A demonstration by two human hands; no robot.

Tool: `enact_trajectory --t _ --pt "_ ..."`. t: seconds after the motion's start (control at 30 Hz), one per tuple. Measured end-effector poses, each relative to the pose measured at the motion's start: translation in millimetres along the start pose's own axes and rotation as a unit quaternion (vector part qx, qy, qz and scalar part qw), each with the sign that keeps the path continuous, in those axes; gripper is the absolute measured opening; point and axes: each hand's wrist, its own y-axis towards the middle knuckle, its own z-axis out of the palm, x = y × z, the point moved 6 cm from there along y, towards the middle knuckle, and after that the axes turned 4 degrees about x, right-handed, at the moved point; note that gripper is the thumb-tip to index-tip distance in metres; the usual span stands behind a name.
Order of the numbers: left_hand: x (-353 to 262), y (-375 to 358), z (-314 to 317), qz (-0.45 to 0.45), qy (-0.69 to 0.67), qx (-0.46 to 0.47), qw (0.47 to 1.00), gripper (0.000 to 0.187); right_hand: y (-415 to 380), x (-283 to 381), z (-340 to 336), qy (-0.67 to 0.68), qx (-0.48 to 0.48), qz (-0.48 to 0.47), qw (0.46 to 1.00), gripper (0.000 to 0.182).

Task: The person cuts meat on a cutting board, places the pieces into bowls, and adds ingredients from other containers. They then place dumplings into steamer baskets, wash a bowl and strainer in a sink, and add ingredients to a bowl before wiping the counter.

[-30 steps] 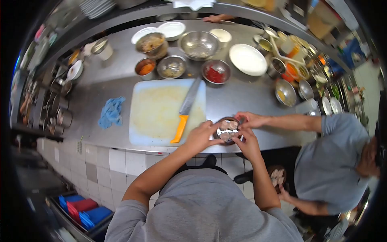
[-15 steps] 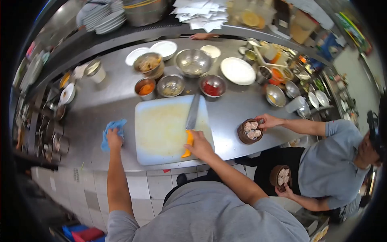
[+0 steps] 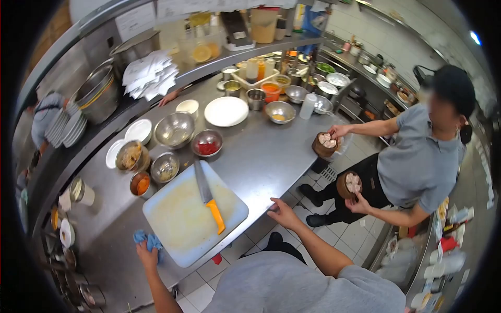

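My left hand (image 3: 147, 255) is closed on a crumpled blue cloth (image 3: 151, 241) on the steel table, beside the lower left edge of the white cutting board (image 3: 172, 221). On the board lies a knife (image 3: 205, 189) with a yellow-orange handle, its blade pointing away from me. My right hand (image 3: 283, 214) is at the table's front edge, right of the board. It holds nothing and its fingers are apart. To the right a co-worker holds two small round steamer baskets with pale dumplings: one basket (image 3: 325, 151) at the table's corner, the other basket (image 3: 343, 191) lower, in front of the body.
Beyond the board stand a bowl of red pieces (image 3: 206, 148), a large steel bowl (image 3: 174, 136), a tin of orange food (image 3: 140, 183) and a white oval plate (image 3: 226, 125). Overhead runs a shelf (image 3: 209, 61) with papers and tubs. Another person is at far left.
My right hand has let go of the knife and moved right to the table edge. The view has turned right. The co-worker's upper basket is now nearer the table's corner.
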Motion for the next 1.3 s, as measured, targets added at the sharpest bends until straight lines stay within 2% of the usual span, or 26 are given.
enact_trajectory --t 0.03,0.07,0.1,0.2,0.27,0.33,0.37,0.43,0.5,0.6,0.67,0.73,0.77,0.8,0.83,0.9,0.97,1.0,1.07,1.1,1.13,1.17,1.2,1.23,1.27,1.3 --pt "-15.9 6.6 -4.5 0.014 -0.004 -0.002 1.000 0.047 -12.3 -18.6 -3.4 0.001 -0.014 0.003 1.000 0.063" --pt "-19.2 15.8 -12.6 -0.073 -0.187 -0.012 0.980 0.047 -21.9 -41.2 -1.2 0.055 -0.011 0.018 0.998 0.059" --pt "-25.8 27.7 -15.9 -0.155 -0.364 -0.018 0.918 0.048 -25.9 -52.4 -1.0 0.109 -0.009 0.030 0.994 0.055" --pt "-102.3 85.7 -40.5 -0.141 -0.406 -0.003 0.903 0.048 -42.8 -46.2 -16.7 0.103 -0.001 0.060 0.993 0.049" --pt "-140.1 125.3 -8.3 0.051 -0.284 -0.082 0.954 0.046 -38.4 -38.1 -22.9 0.068 0.004 0.050 0.996 0.048" --pt "-203.5 139.3 20.3 0.140 -0.195 -0.088 0.967 0.047 -29.1 -37.6 -17.1 0.045 0.021 0.040 0.998 0.046" --pt "-225.5 132.8 29.3 0.145 -0.199 -0.088 0.965 0.047 -26.9 -37.7 -14.2 0.045 0.015 0.040 0.998 0.046" --pt "-258.8 125.9 58.2 0.101 -0.063 0.031 0.992 0.044 -17.9 -35.5 -9.6 0.072 0.059 0.017 0.996 0.044" --pt "-255.0 118.5 55.8 0.103 -0.100 0.033 0.989 0.040 -12.9 -40.6 -17.1 0.040 0.060 -0.009 0.997 0.043" --pt "-240.0 59.9 30.4 0.112 -0.169 0.023 0.979 0.025 -10.2 -74.7 -29.5 0.089 0.087 0.015 0.992 0.045" --pt "-226.6 7.5 20.8 0.121 -0.161 0.000 0.979 0.026 -11.3 -96.5 -48.3 0.102 0.106 0.083 0.985 0.048" --pt "-211.7 -44.2 17.5 -0.022 -0.200 0.132 0.971 0.030 -8.2 -114.1 -63.0 0.090 0.105 0.055 0.989 0.050" --pt "-210.9 -73.3 23.8 -0.065 -0.290 0.177 0.938 0.028 -4.0 -120.6 -74.5 0.076 0.100 0.027 0.992 0.051" --pt "-218.4 -96.1 28.9 -0.108 -0.377 0.217 0.894 0.027 0.2 -123.0 -78.6 0.082 0.143 -0.003 0.986 0.060" --pt "-244.3 -108.8 18.1 -0.118 -0.377 0.208 0.895 0.027 4.7 -110.5 -90.2 0.080 0.154 -0.010 0.985 0.060" --pt "-335.6 -128.6 3.7 -0.103 -0.395 0.235 0.882 0.057 10.7 -65.3 -98.5 0.125 0.329 -0.003 0.936 0.072" --pt "-433.6 -114.0 20.6 -0.178 -0.657 0.193 0.707 0.031 20.1 -45.5 -98.5 0.182 0.448 -0.026 0.875 0.079" --pt "-486.1 -96.4 23.7 -0.075 -0.608 0.195 0.766 0.037 30.1 -44.0 -103.2 0.182 0.453 -0.028 0.872 0.079" --pt "-592.4 -59.3 10.7 0.149 -0.453 0.188 0.858 0.054 46.3 -41.0 -117.2 0.409 0.471 0.099 0.775 0.075" --pt "-637.4 -43.5 -1.0 0.266 -0.345 0.177 0.883 0.062 58.7 -36.4 -139.2 0.405 0.427 0.111 0.801 0.073" --pt "-656.5 -30.5 -6.4 0.260 -0.344 0.174 0.885 0.062 74.4 -43.9 -151.2 0.449 0.398 0.105 0.794 0.071" --pt "-670.8 -19.4 -8.1 0.234 -0.345 0.187 0.889 0.071 89.6 -52.5 -164.3 0.490 0.367 0.098 0.785 0.070" --pt "-681.7 -11.5 -6.7 0.211 -0.347 0.197 0.892 0.081 96.8 -53.2 -181.1 0.486 0.372 0.097 0.785 0.070" --pt "-683.5 -7.0 7.0 0.209 -0.346 0.193 0.894 0.081 106.7 -55.8 -202.3 0.495 0.328 0.103 0.798 0.064" --pt "-670.4 0.6 30.7 0.145 -0.363 0.163 0.906 0.087 112.8 -59.0 -219.2 0.505 0.283 0.110 0.808 0.058" --pt "-663.4 7.5 45.5 0.081 -0.378 0.131 0.913 0.093 112.0 -57.4 -223.5 0.505 0.287 0.107 0.807 0.058"
